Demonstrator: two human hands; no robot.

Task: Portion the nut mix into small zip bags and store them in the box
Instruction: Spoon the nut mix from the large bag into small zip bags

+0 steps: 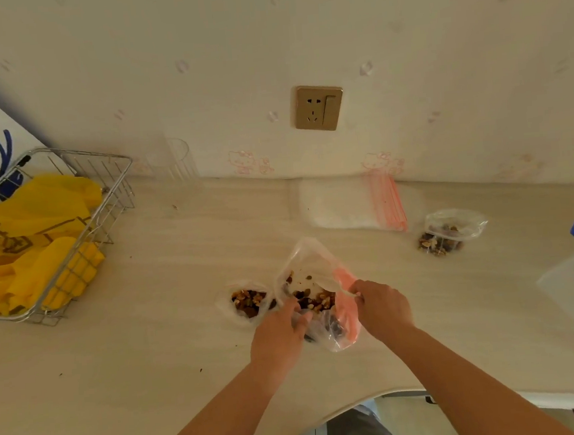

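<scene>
— Gripping the big clear bag of nut mix (314,296) at the middle of the pale surface (165,261), a person works with both bare hands. See it?

— Yes. The left hand (281,331) pinches the bag's near left edge, fingers closed on the plastic; the right hand (382,307) is clamped on the bag's mouth at its 3 o'clock side, where the film looks pink.

— And the small bags?

— One filled small bag (249,302) lies just beside the big one, at its 9 o'clock. Another filled bag (448,232) sits well apart, toward 2 o'clock. A stack of empty zip bags (353,201) with red strips lies at 12 o'clock against the wall.

— The left edge?

— A wire basket (73,230) at 10 o'clock holds yellow plastic bags (29,237). On the wall above, a gold socket (318,107).
</scene>
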